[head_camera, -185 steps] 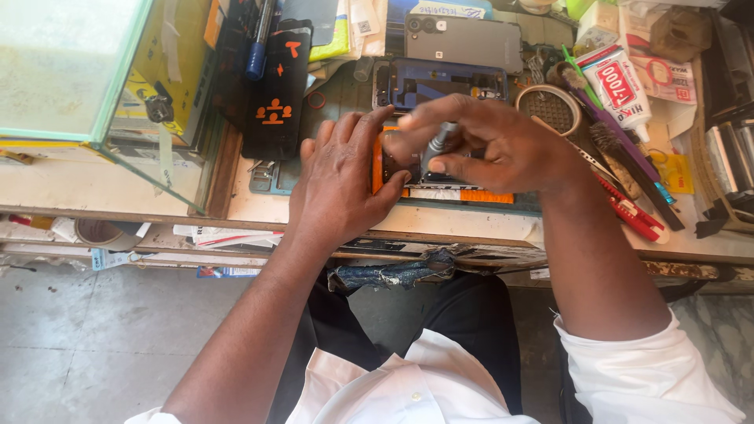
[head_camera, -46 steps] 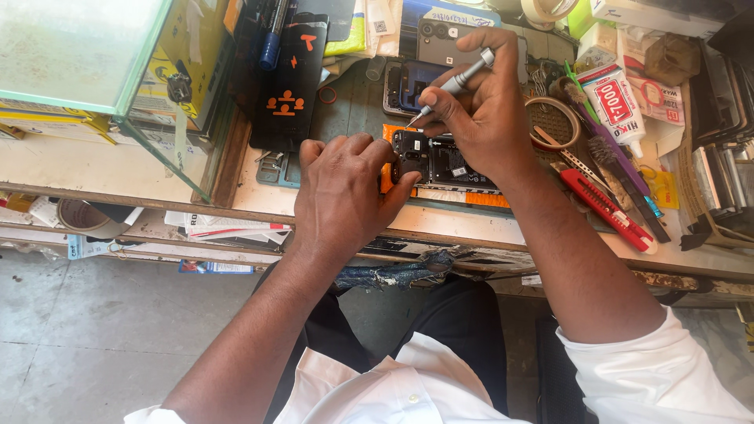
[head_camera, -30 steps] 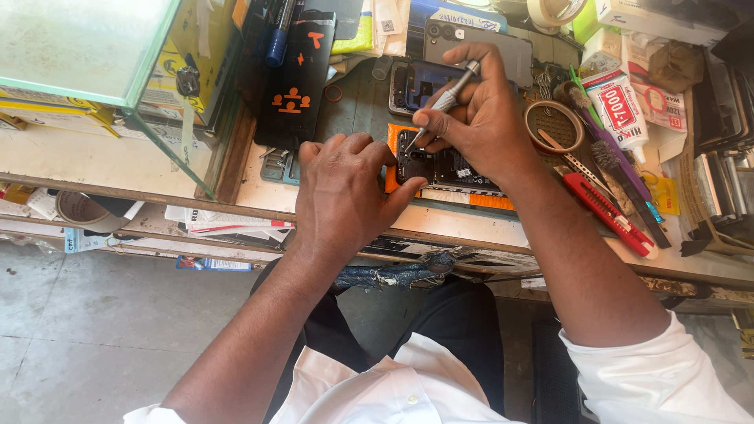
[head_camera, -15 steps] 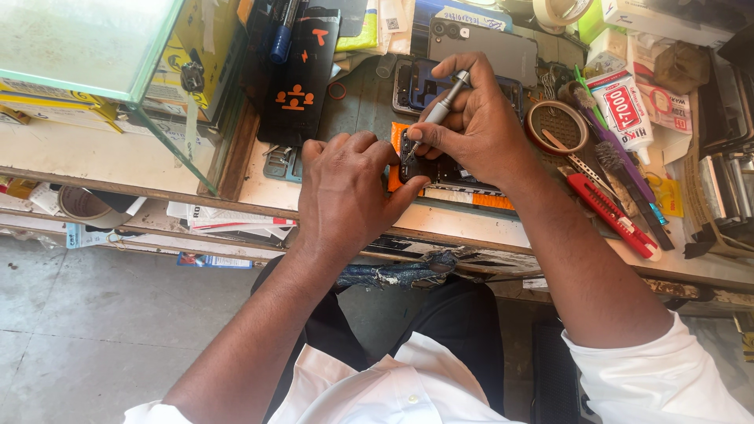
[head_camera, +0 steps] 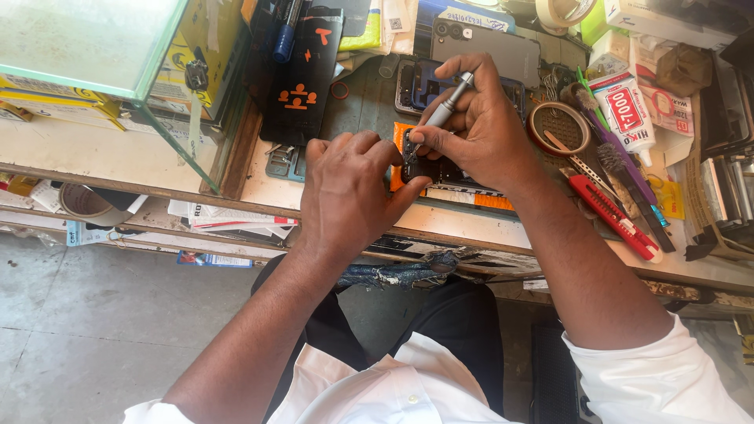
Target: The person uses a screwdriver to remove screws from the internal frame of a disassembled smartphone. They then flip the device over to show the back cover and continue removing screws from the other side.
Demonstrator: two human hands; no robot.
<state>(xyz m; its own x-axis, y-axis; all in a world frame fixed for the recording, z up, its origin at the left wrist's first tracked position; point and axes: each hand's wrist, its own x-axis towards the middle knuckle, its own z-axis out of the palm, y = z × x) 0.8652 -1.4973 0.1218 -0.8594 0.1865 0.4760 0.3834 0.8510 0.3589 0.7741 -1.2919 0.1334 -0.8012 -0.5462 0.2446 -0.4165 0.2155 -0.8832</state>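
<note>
Meanwhile, at the cluttered wooden workbench (head_camera: pixel 330 184), my left hand (head_camera: pixel 345 192) pins the opened dark phone on its orange mat (head_camera: pixel 440 169), fingers closed over its edge to steady it, as my right hand (head_camera: pixel 483 129) pinches a slim silver screwdriver (head_camera: pixel 444 110), tip lowered into it.

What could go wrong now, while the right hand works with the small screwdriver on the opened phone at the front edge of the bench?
1. The opened phone lies close to the bench edge; a loosened screw might roll off to the floor.
2. The screwdriver in the right hand points down beside the left hand fingers; a slip might jab them or scratch the board.
3. The crowded tools, such as the red tool, leave little room.
</note>
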